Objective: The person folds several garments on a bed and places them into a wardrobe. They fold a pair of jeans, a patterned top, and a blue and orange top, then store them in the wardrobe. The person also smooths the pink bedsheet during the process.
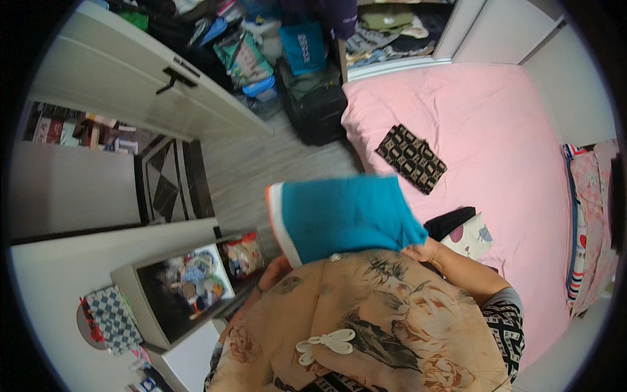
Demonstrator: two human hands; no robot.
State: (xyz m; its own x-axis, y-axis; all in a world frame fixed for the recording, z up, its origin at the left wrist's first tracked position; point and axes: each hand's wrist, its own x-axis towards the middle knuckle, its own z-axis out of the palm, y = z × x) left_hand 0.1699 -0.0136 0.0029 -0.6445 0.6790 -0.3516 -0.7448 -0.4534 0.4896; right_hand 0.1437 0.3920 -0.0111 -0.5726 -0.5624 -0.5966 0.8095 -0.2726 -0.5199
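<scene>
A teal cloth garment [343, 212] with a white and orange band along its left edge is spread out in front of my body; its exact kind does not show. My right hand [420, 250] grips its lower right corner. At its lower left edge is my left hand [277, 269], closed on the white band, with the fingers partly hidden. A floral apron [392, 307] with a white tied cord [330, 343] covers my front and hides some of both forearms.
To the right is a bed with a pink sheet [496, 124]. On it lie a folded black-and-tan patterned cloth [411, 159], a black cloth [449, 222] and a white printed cloth [470, 236]. A black bag [317, 108] stands beyond; an open door [130, 72] and cluttered cabinet [157, 307] are left.
</scene>
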